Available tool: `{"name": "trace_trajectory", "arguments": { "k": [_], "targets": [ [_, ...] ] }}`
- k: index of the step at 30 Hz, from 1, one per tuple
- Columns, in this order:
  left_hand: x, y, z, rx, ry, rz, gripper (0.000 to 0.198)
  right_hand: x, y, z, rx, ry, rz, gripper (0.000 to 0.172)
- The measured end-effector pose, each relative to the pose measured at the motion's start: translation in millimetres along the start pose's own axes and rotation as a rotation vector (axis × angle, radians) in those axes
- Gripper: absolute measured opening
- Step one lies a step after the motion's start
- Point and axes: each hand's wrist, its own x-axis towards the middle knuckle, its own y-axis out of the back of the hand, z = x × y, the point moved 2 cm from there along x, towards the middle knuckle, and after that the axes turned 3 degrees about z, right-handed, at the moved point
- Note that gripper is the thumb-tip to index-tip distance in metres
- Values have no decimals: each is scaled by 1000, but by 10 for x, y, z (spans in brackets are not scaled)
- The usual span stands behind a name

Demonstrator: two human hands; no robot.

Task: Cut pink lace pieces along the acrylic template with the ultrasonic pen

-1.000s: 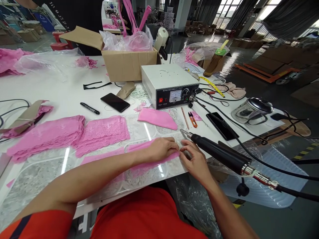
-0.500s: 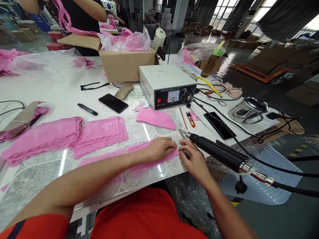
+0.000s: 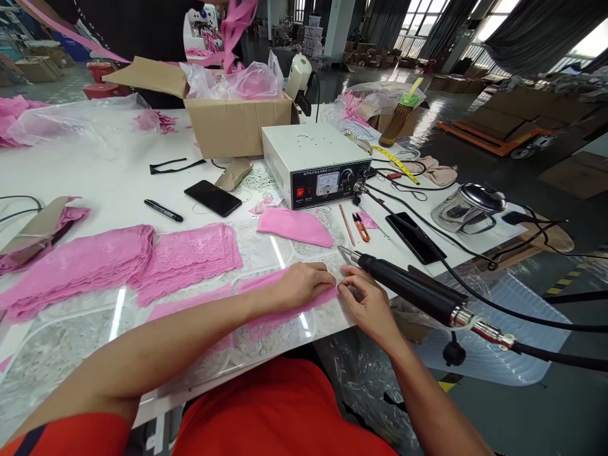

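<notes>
My left hand (image 3: 306, 282) lies over a pink fabric piece (image 3: 280, 310) on the clear template sheet, its fingers curled down and pinching the cloth near its right end. At that same end, my right hand (image 3: 365, 297) pinches the tip of the piece between thumb and forefinger. Just above the right hand rests a black handheld welding tool (image 3: 408, 285), its metal tip pointing left. Another pink piece (image 3: 294, 227) lies flat beyond my left hand. Under my left forearm is a further pink panel (image 3: 190, 304), partly hidden.
Stacks of pink lace (image 3: 197, 253) lie to the left. A white control box (image 3: 318, 155) stands behind, with orange snips (image 3: 361, 228), a pencil (image 3: 346, 225) and two phones nearby. Cables and a glass jug (image 3: 468, 209) sit at right. A person stands behind the cardboard box (image 3: 237, 126).
Both my hands keep their hold on the pink piece with hardly any movement. Across the table, the other person has shifted and pulls pink strips above the cardboard box. The view has moved slightly.
</notes>
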Motion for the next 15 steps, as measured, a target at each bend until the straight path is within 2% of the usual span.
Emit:
{"name": "trace_trajectory", "arguments": {
  "k": [5, 10, 13, 15],
  "targets": [
    [-10, 7, 4, -39, 7, 6, 23, -13, -32, 14, -8, 19, -18, 11],
    [22, 60, 3, -152, 74, 76, 19, -9, -38, 4, -9, 24, -12, 10],
    [-24, 197, -8, -229, 157, 148, 15, -13, -21, 3, -32, 40, -9, 13],
    [-137, 354, -29, -270, 244, 205, 13, -31, -9, 11, -50, 59, -6, 16]
  ]
}}
